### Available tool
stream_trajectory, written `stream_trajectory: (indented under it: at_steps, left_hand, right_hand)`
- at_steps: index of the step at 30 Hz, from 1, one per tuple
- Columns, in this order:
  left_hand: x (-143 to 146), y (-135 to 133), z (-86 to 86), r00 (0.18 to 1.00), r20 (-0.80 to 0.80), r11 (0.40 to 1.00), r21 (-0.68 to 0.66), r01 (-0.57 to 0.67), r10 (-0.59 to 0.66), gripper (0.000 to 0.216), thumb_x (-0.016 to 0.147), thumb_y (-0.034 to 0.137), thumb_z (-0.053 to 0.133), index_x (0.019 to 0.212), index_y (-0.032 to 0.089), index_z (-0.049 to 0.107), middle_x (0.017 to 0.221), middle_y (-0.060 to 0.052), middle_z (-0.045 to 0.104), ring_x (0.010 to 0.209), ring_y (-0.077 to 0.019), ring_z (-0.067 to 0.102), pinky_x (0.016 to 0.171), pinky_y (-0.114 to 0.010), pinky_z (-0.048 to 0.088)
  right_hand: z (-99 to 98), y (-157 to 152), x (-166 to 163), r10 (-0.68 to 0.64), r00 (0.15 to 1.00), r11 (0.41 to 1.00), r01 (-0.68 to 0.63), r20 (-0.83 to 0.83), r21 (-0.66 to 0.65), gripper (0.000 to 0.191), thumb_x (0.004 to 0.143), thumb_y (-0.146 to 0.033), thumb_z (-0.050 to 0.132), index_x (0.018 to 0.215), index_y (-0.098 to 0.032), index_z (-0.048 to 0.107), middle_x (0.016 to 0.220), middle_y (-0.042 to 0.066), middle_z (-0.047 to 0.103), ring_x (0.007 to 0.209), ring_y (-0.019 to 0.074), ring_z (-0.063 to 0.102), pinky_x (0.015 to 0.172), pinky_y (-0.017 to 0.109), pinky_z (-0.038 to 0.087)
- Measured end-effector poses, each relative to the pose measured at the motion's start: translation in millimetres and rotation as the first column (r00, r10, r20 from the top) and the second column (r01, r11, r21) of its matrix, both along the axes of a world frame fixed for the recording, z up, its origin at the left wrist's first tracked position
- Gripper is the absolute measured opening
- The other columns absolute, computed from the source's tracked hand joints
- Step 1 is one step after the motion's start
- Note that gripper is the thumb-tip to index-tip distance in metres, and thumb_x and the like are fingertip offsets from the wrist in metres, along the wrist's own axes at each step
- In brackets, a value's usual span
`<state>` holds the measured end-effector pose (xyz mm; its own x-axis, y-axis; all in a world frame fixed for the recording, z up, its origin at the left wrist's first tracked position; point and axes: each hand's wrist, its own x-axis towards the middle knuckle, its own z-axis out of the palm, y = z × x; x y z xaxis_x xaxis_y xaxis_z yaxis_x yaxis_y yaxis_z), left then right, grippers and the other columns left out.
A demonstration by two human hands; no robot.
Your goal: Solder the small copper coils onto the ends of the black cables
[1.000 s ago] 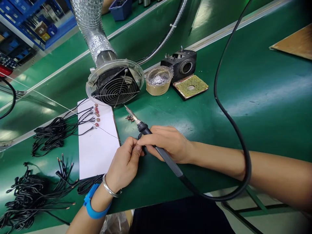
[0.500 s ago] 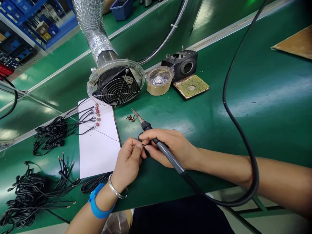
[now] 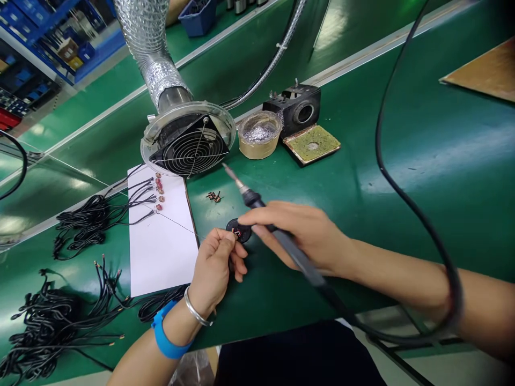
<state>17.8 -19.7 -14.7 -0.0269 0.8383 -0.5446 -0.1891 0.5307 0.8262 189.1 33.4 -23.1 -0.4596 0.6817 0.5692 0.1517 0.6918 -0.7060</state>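
Head view: my left hand (image 3: pixel 213 271) is closed to a pinch, thumb against curled fingers, holding a black round part (image 3: pixel 240 231) out in front of me, its wired face up, I'd say so I can see the fine wires. A thin wire (image 3: pixel 176 221) runs over to that hand; whether I pinch it too, I cannot tell. My right hand (image 3: pixel 311 233) wraps the soldering iron (image 3: pixel 300 258) pen-fashion, fingertips near the part's rim, with the tip pointing up and away, presumably to spare my fingers. Just beyond lies a small heap of bits (image 3: pixel 213 197). Leftward, a white sheet (image 3: pixel 161 252) bears small reddish pieces (image 3: pixel 159 191), probably easier to pick out on pale ground. Farther off, the fan (image 3: pixel 195 147) tilts toward my work, likely to draw fumes; the tub (image 3: pixel 258 151), sponge (image 3: pixel 324 142) and iron stand (image 3: pixel 289 115) sit together to its right, handy for the iron
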Motion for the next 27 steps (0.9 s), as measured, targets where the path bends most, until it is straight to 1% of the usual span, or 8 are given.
stream_trajectory:
  at_steps: [2, 4, 7, 10, 12, 15, 20, 27]
  left_hand:
    - [2, 0, -2.5, 0.999, -0.039, 1.0, 0.021, -0.01, 0.01, 0.03, 0.085, 0.042, 0.061, 0.074, 0.017, 0.05, 0.05, 0.004, 0.059, 0.034, -0.0057, 0.048, 0.035, -0.014, 0.038]
    - [5, 0, -4.2, 0.998, -0.063, 0.999, 0.038, -0.022, 0.025, 0.03, 0.085, 0.042, 0.061, 0.075, 0.017, 0.05, 0.052, 0.004, 0.06, 0.036, -0.0065, 0.051, 0.036, -0.016, 0.041]
    - [8, 0, -4.8, 0.994, -0.1, 0.998, 0.058, -0.034, 0.04, 0.029, 0.085, 0.042, 0.061, 0.078, 0.017, 0.049, 0.057, 0.003, 0.063, 0.037, -0.0075, 0.053, 0.037, -0.017, 0.044]
    - [11, -1, -3.3, 0.99, -0.138, 0.998, 0.059, -0.029, 0.037, 0.027, 0.087, 0.041, 0.059, 0.08, 0.017, 0.048, 0.057, 0.004, 0.063, 0.038, -0.008, 0.055, 0.039, -0.017, 0.046]
    - [11, -2, -1.9, 0.986, -0.161, 0.998, 0.061, -0.026, 0.036, 0.026, 0.088, 0.04, 0.058, 0.08, 0.017, 0.048, 0.057, 0.004, 0.063, 0.039, -0.0082, 0.056, 0.04, -0.018, 0.047]
    - [12, -2, -0.3, 0.982, -0.186, 0.998, 0.059, -0.022, 0.033, 0.025, 0.088, 0.039, 0.057, 0.08, 0.017, 0.047, 0.057, 0.003, 0.063, 0.04, -0.0086, 0.058, 0.041, -0.018, 0.047]
    - [13, -2, 0.1, 0.979, -0.198, 0.998, 0.05, -0.027, 0.037, 0.027, 0.087, 0.041, 0.059, 0.079, 0.017, 0.048, 0.057, 0.003, 0.063, 0.041, -0.0092, 0.058, 0.042, -0.018, 0.047]
    - [13, -2, -0.5, 0.979, -0.201, 0.998, 0.062, -0.017, 0.029, 0.027, 0.088, 0.041, 0.059, 0.08, 0.017, 0.049, 0.059, 0.003, 0.064, 0.044, -0.0091, 0.06, 0.043, -0.019, 0.049]
  right_hand:
    - [9.7, -7, 11, -0.094, 0.994, 0.994, 0.091, -0.05, -0.059, 0.031, 0.091, -0.008, 0.053, 0.118, -0.021, 0.06, 0.092, 0.003, 0.07, 0.076, 0.0139, 0.066, 0.071, 0.026, 0.053]
    - [15.5, -16, 21, -0.16, 0.983, 0.984, 0.151, -0.095, -0.093, 0.036, 0.089, -0.01, 0.056, 0.123, -0.023, 0.061, 0.09, 0.003, 0.069, 0.072, 0.0152, 0.064, 0.065, 0.029, 0.052]
    - [13.9, -27, 31, -0.214, 0.969, 0.969, 0.194, -0.122, -0.151, 0.032, 0.086, -0.013, 0.059, 0.115, -0.023, 0.066, 0.084, 0.003, 0.068, 0.068, 0.0166, 0.06, 0.059, 0.031, 0.048]
    - [5.2, -33, 34, -0.259, 0.956, 0.942, 0.219, -0.138, -0.252, 0.029, 0.083, -0.011, 0.06, 0.107, -0.024, 0.069, 0.072, 0.0, 0.065, 0.059, 0.0146, 0.056, 0.052, 0.029, 0.045]
    - [0.1, -35, 33, -0.271, 0.951, 0.933, 0.221, -0.151, -0.284, 0.029, 0.083, -0.01, 0.059, 0.105, -0.025, 0.069, 0.07, 0.0, 0.065, 0.058, 0.0144, 0.055, 0.051, 0.029, 0.045]
    - [-3.0, -35, 32, -0.262, 0.952, 0.936, 0.212, -0.156, -0.28, 0.028, 0.083, -0.01, 0.058, 0.104, -0.024, 0.069, 0.078, 0.002, 0.069, 0.062, 0.0156, 0.058, 0.054, 0.031, 0.048]
    - [-3.1, -36, 32, -0.252, 0.956, 0.939, 0.205, -0.148, -0.277, 0.027, 0.084, -0.011, 0.057, 0.104, -0.025, 0.068, 0.083, 0.004, 0.07, 0.065, 0.0173, 0.06, 0.056, 0.034, 0.051]
    - [-2.3, -36, 32, -0.256, 0.956, 0.939, 0.212, -0.143, -0.27, 0.027, 0.083, -0.01, 0.057, 0.102, -0.024, 0.068, 0.082, 0.004, 0.069, 0.066, 0.0168, 0.061, 0.057, 0.033, 0.051]
